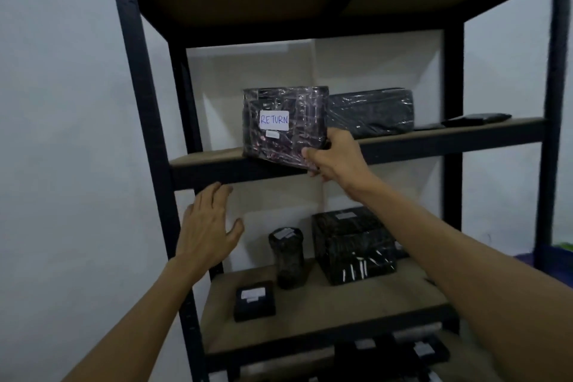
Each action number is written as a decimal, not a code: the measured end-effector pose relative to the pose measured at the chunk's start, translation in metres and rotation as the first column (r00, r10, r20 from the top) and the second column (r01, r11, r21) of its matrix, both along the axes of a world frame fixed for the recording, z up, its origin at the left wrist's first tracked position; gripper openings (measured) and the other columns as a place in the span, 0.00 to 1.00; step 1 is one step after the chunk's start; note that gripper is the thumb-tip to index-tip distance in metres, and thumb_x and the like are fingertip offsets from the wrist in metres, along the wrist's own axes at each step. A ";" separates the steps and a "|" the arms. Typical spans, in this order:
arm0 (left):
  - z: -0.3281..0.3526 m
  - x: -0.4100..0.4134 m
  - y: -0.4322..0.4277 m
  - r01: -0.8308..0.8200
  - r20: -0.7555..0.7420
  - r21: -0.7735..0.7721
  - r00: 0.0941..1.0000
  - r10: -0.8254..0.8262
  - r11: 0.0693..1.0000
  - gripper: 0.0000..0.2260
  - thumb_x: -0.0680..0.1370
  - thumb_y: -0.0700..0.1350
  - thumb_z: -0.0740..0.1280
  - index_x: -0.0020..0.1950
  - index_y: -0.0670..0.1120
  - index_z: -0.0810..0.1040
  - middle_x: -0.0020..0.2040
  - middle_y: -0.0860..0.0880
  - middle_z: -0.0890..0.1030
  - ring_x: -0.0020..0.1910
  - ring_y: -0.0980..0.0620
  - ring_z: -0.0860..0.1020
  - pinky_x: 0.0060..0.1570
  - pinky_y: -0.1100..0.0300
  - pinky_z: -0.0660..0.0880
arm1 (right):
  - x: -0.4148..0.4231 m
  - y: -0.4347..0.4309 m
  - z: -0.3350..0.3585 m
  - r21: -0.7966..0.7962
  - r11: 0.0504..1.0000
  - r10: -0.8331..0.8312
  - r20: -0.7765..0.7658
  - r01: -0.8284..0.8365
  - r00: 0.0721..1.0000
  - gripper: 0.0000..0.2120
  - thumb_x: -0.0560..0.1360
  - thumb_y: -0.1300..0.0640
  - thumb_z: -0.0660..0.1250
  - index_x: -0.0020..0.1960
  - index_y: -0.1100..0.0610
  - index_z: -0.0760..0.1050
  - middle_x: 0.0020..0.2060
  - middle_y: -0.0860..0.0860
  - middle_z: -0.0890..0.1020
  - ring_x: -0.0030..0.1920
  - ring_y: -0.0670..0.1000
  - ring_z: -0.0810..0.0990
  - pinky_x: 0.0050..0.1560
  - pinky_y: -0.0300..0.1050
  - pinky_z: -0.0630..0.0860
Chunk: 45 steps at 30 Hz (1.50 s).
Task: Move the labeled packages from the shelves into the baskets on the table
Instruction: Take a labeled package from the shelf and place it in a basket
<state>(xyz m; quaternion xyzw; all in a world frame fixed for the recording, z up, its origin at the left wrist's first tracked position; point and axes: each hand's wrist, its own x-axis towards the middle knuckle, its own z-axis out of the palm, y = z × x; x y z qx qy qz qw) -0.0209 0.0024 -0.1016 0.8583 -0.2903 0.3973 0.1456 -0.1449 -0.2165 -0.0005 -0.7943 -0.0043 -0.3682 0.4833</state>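
Note:
A black plastic-wrapped package (285, 127) with a white label reading RETURN stands at the front edge of the upper shelf board (204, 158), its lower corner past the edge. My right hand (338, 155) grips its lower right corner, thumb on the front face. My left hand (207, 226) is raised below the shelf's front beam with fingers spread, holding nothing. A second wrapped package (372, 113) lies behind on the same shelf. No basket or table is in view.
The lower shelf (310, 313) holds a small black box (255, 300), a wrapped cylinder (286, 257) and a large wrapped box (353, 245), each with a white label. More packages (403, 350) lie below. Flat dark packages (474, 119) lie at the upper shelf's right. Dark metal posts (145, 133) frame the rack.

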 end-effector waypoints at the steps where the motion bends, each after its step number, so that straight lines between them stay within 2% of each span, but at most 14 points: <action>1: -0.010 -0.016 -0.003 0.014 -0.051 0.008 0.999 -0.014 1.000 0.32 0.71 0.60 0.54 0.69 0.43 0.68 0.67 0.42 0.70 0.64 0.41 0.71 0.56 0.45 0.72 | -0.013 -0.005 -0.009 0.020 1.000 0.006 -0.009 -0.005 1.000 0.08 0.75 0.60 0.69 0.53 0.60 0.75 0.36 0.53 0.82 0.32 0.49 0.81 0.27 0.41 0.77; 4: -0.043 -0.068 -0.015 0.055 -0.264 -0.018 0.963 -0.057 0.998 0.32 0.70 0.61 0.57 0.70 0.45 0.67 0.66 0.44 0.70 0.64 0.43 0.70 0.58 0.47 0.71 | -0.058 -0.022 -0.040 0.103 0.991 0.088 -0.053 -0.083 0.995 0.07 0.75 0.61 0.68 0.52 0.58 0.75 0.39 0.54 0.81 0.33 0.50 0.80 0.29 0.42 0.76; 7: -0.073 -0.123 -0.026 0.110 -0.416 -0.001 0.904 -0.101 0.994 0.27 0.74 0.55 0.64 0.70 0.45 0.67 0.65 0.45 0.72 0.63 0.45 0.71 0.58 0.51 0.72 | -0.108 -0.042 -0.071 0.202 0.972 0.144 -0.108 -0.121 0.984 0.05 0.77 0.61 0.66 0.50 0.54 0.73 0.41 0.53 0.82 0.35 0.50 0.80 0.28 0.40 0.74; 9: -0.088 -0.154 -0.030 0.163 -0.509 0.008 0.850 -0.137 0.987 0.22 0.74 0.50 0.68 0.66 0.44 0.71 0.60 0.44 0.76 0.58 0.45 0.75 0.55 0.54 0.73 | -0.140 -0.054 -0.090 0.239 0.963 0.163 -0.167 -0.121 0.972 0.08 0.77 0.59 0.65 0.56 0.55 0.73 0.46 0.53 0.82 0.37 0.50 0.81 0.28 0.38 0.75; 11: -0.103 -0.182 -0.032 0.218 -0.638 0.031 0.756 -0.149 0.975 0.15 0.74 0.48 0.70 0.59 0.45 0.75 0.56 0.46 0.77 0.54 0.47 0.77 0.56 0.51 0.75 | -0.171 -0.065 -0.108 0.278 0.951 0.196 -0.216 -0.132 0.957 0.11 0.78 0.58 0.64 0.60 0.57 0.72 0.48 0.54 0.81 0.37 0.49 0.80 0.25 0.37 0.73; 14: -0.122 -0.221 -0.034 0.253 -0.802 0.091 0.593 -0.080 0.963 0.07 0.75 0.50 0.70 0.51 0.51 0.77 0.48 0.50 0.80 0.46 0.54 0.79 0.50 0.53 0.79 | -0.219 -0.074 -0.130 0.369 0.921 0.230 -0.262 -0.122 0.937 0.08 0.79 0.56 0.63 0.57 0.56 0.71 0.48 0.53 0.79 0.36 0.48 0.77 0.24 0.37 0.70; 18: -0.141 -0.270 -0.044 0.272 -0.821 0.080 0.563 -0.091 0.959 0.05 0.77 0.50 0.69 0.49 0.51 0.77 0.46 0.50 0.81 0.44 0.55 0.80 0.45 0.60 0.78 | -0.284 -0.077 -0.151 0.452 0.890 0.209 -0.305 -0.052 0.929 0.03 0.79 0.55 0.64 0.49 0.54 0.71 0.41 0.50 0.76 0.33 0.48 0.76 0.24 0.38 0.68; 21: -0.155 -0.306 -0.053 0.314 -0.822 0.054 0.553 -0.136 0.948 0.03 0.77 0.50 0.68 0.48 0.52 0.77 0.45 0.50 0.82 0.44 0.55 0.80 0.42 0.62 0.76 | -0.334 -0.075 -0.168 0.465 0.885 0.193 -0.328 -0.020 0.925 0.03 0.79 0.55 0.63 0.52 0.53 0.74 0.42 0.51 0.79 0.33 0.47 0.76 0.25 0.37 0.69; 25: -0.181 -0.351 -0.066 0.356 -0.825 0.023 0.535 -0.183 0.934 0.05 0.77 0.49 0.68 0.51 0.50 0.78 0.47 0.49 0.82 0.47 0.52 0.79 0.50 0.55 0.78 | -0.393 -0.074 -0.199 0.539 0.842 0.218 -0.362 0.012 0.906 0.06 0.80 0.57 0.61 0.55 0.56 0.74 0.42 0.54 0.79 0.31 0.47 0.75 0.25 0.38 0.67; 29: -0.201 -0.401 -0.088 0.405 -0.853 -0.034 0.466 -0.237 0.914 0.01 0.77 0.47 0.69 0.46 0.51 0.79 0.45 0.52 0.82 0.44 0.58 0.79 0.43 0.65 0.75 | -0.444 -0.087 -0.226 0.566 0.823 0.224 -0.392 0.042 0.892 0.06 0.79 0.57 0.62 0.55 0.55 0.74 0.43 0.54 0.79 0.31 0.47 0.75 0.27 0.40 0.66; 35: -0.222 -0.449 -0.145 0.412 -0.881 -0.117 0.376 -0.286 0.904 0.05 0.75 0.51 0.70 0.44 0.50 0.80 0.43 0.48 0.83 0.44 0.50 0.81 0.47 0.50 0.78 | -0.509 -0.126 -0.260 0.649 0.754 0.221 -0.395 0.100 0.891 0.09 0.80 0.56 0.62 0.58 0.57 0.75 0.43 0.53 0.81 0.30 0.48 0.76 0.26 0.40 0.67; 39: -0.245 -0.479 -0.206 0.434 -0.914 -0.118 0.305 -0.269 0.893 0.04 0.76 0.49 0.70 0.44 0.51 0.78 0.41 0.51 0.81 0.41 0.51 0.79 0.43 0.57 0.75 | -0.549 -0.177 -0.284 0.667 0.732 0.213 -0.414 0.136 0.885 0.08 0.80 0.57 0.61 0.57 0.58 0.74 0.39 0.52 0.80 0.30 0.49 0.75 0.30 0.43 0.65; 42: -0.261 -0.498 -0.261 0.464 -0.933 -0.095 0.266 -0.241 0.881 0.04 0.76 0.51 0.69 0.49 0.53 0.80 0.45 0.52 0.82 0.45 0.54 0.80 0.47 0.57 0.77 | -0.573 -0.233 -0.303 0.665 0.728 0.201 -0.437 0.165 0.877 0.06 0.80 0.57 0.61 0.54 0.57 0.75 0.39 0.53 0.80 0.30 0.49 0.75 0.31 0.43 0.65; 45: -0.262 -0.526 -0.320 0.429 -0.944 -0.194 0.162 -0.287 0.882 0.05 0.75 0.51 0.70 0.51 0.57 0.80 0.45 0.62 0.82 0.45 0.67 0.79 0.40 0.73 0.74 | -0.595 -0.295 -0.317 0.649 0.740 0.200 -0.463 0.176 0.863 0.05 0.80 0.57 0.62 0.53 0.55 0.75 0.38 0.53 0.80 0.30 0.49 0.76 0.29 0.41 0.67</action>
